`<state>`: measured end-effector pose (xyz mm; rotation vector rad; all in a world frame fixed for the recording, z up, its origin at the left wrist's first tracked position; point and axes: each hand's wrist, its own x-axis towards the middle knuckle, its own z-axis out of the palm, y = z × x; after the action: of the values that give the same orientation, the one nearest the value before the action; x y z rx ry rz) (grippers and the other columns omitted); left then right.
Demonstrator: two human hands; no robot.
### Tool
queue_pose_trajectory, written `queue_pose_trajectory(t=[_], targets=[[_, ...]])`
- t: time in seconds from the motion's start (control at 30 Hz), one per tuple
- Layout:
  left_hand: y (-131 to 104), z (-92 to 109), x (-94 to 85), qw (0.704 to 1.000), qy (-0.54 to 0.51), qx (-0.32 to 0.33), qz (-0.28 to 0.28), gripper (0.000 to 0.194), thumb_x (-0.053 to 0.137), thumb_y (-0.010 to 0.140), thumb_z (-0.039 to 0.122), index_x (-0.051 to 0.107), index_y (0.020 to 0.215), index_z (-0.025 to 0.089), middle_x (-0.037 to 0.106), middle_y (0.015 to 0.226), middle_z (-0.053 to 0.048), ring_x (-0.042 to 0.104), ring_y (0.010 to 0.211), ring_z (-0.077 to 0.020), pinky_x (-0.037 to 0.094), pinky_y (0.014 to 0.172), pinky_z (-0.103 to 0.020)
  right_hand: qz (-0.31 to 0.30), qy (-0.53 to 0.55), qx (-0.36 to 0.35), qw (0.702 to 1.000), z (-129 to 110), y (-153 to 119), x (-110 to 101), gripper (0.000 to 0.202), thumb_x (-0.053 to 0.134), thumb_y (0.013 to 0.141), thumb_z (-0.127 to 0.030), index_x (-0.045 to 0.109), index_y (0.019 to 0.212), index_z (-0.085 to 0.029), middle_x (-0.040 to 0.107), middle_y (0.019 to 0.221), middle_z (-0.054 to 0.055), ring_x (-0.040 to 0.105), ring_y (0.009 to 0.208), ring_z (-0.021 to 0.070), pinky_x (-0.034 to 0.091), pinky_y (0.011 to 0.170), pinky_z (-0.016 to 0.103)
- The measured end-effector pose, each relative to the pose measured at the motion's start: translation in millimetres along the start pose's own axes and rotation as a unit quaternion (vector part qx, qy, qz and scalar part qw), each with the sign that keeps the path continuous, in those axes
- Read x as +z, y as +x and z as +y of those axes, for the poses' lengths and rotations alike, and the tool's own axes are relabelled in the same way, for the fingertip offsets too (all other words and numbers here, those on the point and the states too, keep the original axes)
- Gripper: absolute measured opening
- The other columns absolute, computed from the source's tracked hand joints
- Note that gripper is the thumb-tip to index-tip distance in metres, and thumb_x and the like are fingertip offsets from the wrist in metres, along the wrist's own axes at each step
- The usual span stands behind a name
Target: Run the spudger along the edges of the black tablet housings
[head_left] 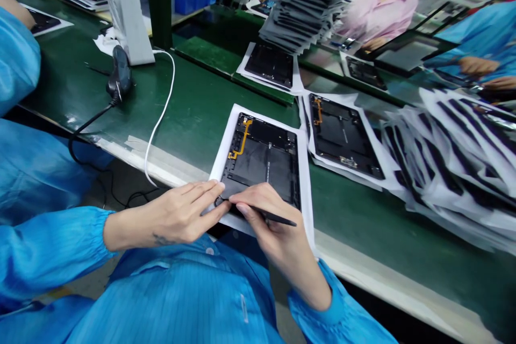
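A black device housing (258,164) with an orange flex strip (244,140) lies on white paper (305,188) at the bench's near edge. My right hand (274,215) pinches a thin black tool (278,218), its tip at the housing's near left corner. At that same corner rests my left hand (185,209), its fingers stretched forward and fingertips on the housing's edge close to the tool tip. Whatever small part lies beneath the fingertips is hidden.
A second housing (344,134) lies right, beside a leaning stack of paper-layered housings (455,166). Another housing (270,64) is behind, near a tall stack (306,5). A white stand (131,21), black corded tool (120,72) and white cable (171,86) are left. Other people sit around.
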<state>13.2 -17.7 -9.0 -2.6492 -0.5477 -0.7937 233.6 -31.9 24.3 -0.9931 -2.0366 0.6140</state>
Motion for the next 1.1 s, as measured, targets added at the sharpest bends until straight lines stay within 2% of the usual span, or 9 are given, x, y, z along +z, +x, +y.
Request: queue_pose_trajectory(t=[0.2, 0.33, 0.43, 0.73, 0.8, 0.9, 0.97, 1.1], targets=[[0, -5, 0.5, 0.999, -0.021, -0.011, 0.030, 0.013, 0.059, 0.096, 0.010, 0.067, 0.105, 0.007, 0.073, 0.117, -0.020, 0.073, 0.109, -0.0278, 0.062, 0.094, -0.037, -0.010, 0.016, 0.001, 1.000, 5, -5, -10, 0.016, 0.058, 0.098, -0.017, 0.073, 0.102, -0.023, 0.076, 0.092, 0.005, 0.069, 0.085, 0.0195, 0.056, 0.074, 0.034], [2, -1, 0.5, 0.999, -0.025, -0.023, 0.031, 0.011, 0.061, 0.093, 0.007, 0.068, 0.102, 0.007, 0.073, 0.114, -0.021, 0.073, 0.108, -0.0296, 0.063, 0.088, -0.036, -0.002, -0.011, 0.033, 0.999, 5, -18, -27, 0.016, 0.060, 0.096, -0.016, 0.074, 0.099, -0.023, 0.077, 0.088, 0.004, 0.070, 0.081, 0.0200, 0.057, 0.071, 0.034], [3, 0, 1.4, 0.999, -0.023, -0.029, 0.037, 0.011, 0.061, 0.092, 0.006, 0.068, 0.101, 0.008, 0.074, 0.114, -0.021, 0.074, 0.107, -0.0295, 0.063, 0.087, -0.036, 0.009, -0.034, 0.049, 0.998, 4, -26, -32, 0.017, 0.059, 0.096, -0.015, 0.073, 0.098, -0.023, 0.076, 0.088, 0.004, 0.070, 0.080, 0.0200, 0.057, 0.072, 0.034], [7, -2, -2.6, 0.999, 0.000, -0.021, 0.026, 0.016, 0.052, 0.095, 0.004, 0.066, 0.098, 0.010, 0.074, 0.111, -0.018, 0.075, 0.101, -0.0261, 0.063, 0.084, -0.035, 0.039, -0.052, 0.049, 0.997, -5, -38, -24, 0.018, 0.059, 0.096, -0.011, 0.071, 0.102, -0.022, 0.074, 0.089, 0.004, 0.069, 0.083, 0.0199, 0.056, 0.075, 0.034], [13, -2, -1.2, 0.999, -0.013, -0.023, 0.024, 0.021, 0.047, 0.097, 0.003, 0.066, 0.094, 0.011, 0.075, 0.107, -0.015, 0.074, 0.100, -0.0241, 0.062, 0.083, -0.033, 0.050, -0.061, 0.043, 0.996, -8, -39, -23, 0.018, 0.058, 0.096, -0.011, 0.071, 0.102, -0.022, 0.074, 0.089, 0.005, 0.069, 0.085, 0.0208, 0.057, 0.076, 0.035], [24, -2, 5.3, 0.998, -0.061, -0.017, 0.019, 0.029, 0.038, 0.101, 0.007, 0.067, 0.100, 0.009, 0.074, 0.103, -0.013, 0.072, 0.099, -0.0222, 0.061, 0.082, -0.032, 0.076, -0.079, 0.033, 0.993, -10, -40, -20, 0.020, 0.058, 0.095, -0.009, 0.070, 0.102, -0.022, 0.073, 0.090, 0.005, 0.068, 0.087, 0.0206, 0.056, 0.078, 0.035], [29, -2, 10.3, 0.997, -0.080, -0.012, 0.015, 0.031, 0.036, 0.103, 0.009, 0.067, 0.105, 0.007, 0.073, 0.101, -0.013, 0.071, 0.095, -0.0214, 0.061, 0.080, -0.032, 0.072, -0.088, 0.026, 0.993, -10, -40, -19, 0.021, 0.057, 0.094, -0.008, 0.070, 0.103, -0.022, 0.072, 0.090, 0.005, 0.067, 0.088, 0.0208, 0.056, 0.079, 0.035], [33, -2, 14.2, 0.997, -0.080, 0.006, -0.003, 0.025, 0.042, 0.102, 0.011, 0.066, 0.108, 0.007, 0.071, 0.098, -0.013, 0.070, 0.090, -0.0220, 0.059, 0.078, -0.034, 0.023, -0.129, 0.004, 0.991, -9, -45, -15, 0.025, 0.056, 0.094, -0.006, 0.067, 0.112, -0.020, 0.070, 0.093, 0.007, 0.065, 0.091, 0.0218, 0.057, 0.080, 0.037]])
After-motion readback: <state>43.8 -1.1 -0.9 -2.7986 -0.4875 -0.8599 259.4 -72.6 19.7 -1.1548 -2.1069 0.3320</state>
